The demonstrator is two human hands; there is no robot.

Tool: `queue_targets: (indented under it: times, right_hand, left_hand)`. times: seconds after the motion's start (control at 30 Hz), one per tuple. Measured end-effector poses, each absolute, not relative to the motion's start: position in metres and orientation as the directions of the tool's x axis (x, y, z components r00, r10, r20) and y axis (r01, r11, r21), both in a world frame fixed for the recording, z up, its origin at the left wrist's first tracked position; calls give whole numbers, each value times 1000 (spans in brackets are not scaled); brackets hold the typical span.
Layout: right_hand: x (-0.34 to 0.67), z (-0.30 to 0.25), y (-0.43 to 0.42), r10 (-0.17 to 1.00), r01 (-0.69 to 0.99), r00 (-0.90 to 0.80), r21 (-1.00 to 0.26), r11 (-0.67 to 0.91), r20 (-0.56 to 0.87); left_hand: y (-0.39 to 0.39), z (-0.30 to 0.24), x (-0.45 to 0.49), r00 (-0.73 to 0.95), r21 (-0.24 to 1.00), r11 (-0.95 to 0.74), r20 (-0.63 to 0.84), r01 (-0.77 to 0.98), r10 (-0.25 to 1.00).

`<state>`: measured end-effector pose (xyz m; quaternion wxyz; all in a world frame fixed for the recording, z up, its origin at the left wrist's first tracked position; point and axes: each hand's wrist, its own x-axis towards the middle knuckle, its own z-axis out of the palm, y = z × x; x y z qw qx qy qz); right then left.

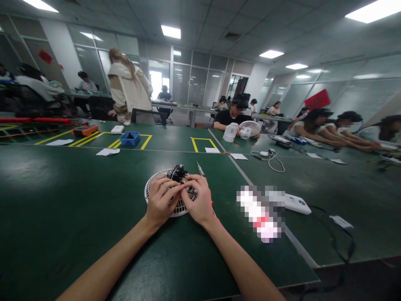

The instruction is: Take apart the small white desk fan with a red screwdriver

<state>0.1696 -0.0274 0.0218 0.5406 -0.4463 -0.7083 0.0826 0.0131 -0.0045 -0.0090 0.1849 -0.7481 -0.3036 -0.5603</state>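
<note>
A round white fan grille [149,193] lies on the green table, partly covered by both hands. A black motor-like part [178,172] sits over its far side, just beyond my fingertips. My left hand [161,200] reaches in from the left with its fingers bent and pinched. My right hand [198,198] meets it from the other side, thumb and fingertips drawn together. Whatever small piece is between the fingertips is too hidden to name. The metal shaft of a screwdriver-like tool [200,169] shows beyond my right hand, which hides its middle.
A blue bin [130,138] and an orange meter [84,130] stand at the back left. To the right lie a blurred-out item [260,215], a white power strip [297,204] and a coiled cable [277,163]. Across the table a person holds a white fan [249,128].
</note>
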Motion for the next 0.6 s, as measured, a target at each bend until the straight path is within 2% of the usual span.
queue_targets:
  times: [0.17,0.3,0.37,0.47,0.53,0.6]
  right_hand:
    - [171,20,-28,706,558,-57,-564,609,706]
    - [179,24,-26,676,622,-121,-475,622,727]
    - [188,27,-22,669,655,-90,-462,598,738]
    - [208,29,-13,752,714,124,-585,385,647]
    - [220,28,-9,850,763,178,-615,199,496]
    - [227,27,-8,945,823,157,-568,36,288]
  left_hand:
    - [-4,-9,13,199,50,-755,951,654,235]
    - [-3,-8,11,185,66,-755,952,652,243]
    - [-3,-8,10,171,88,-753,951,653,259]
    - [-3,-7,9,145,129,-746,946,654,290]
    - [-3,-7,9,129,152,-743,943,651,305]
    - [-3,-6,9,119,164,-743,942,649,312]
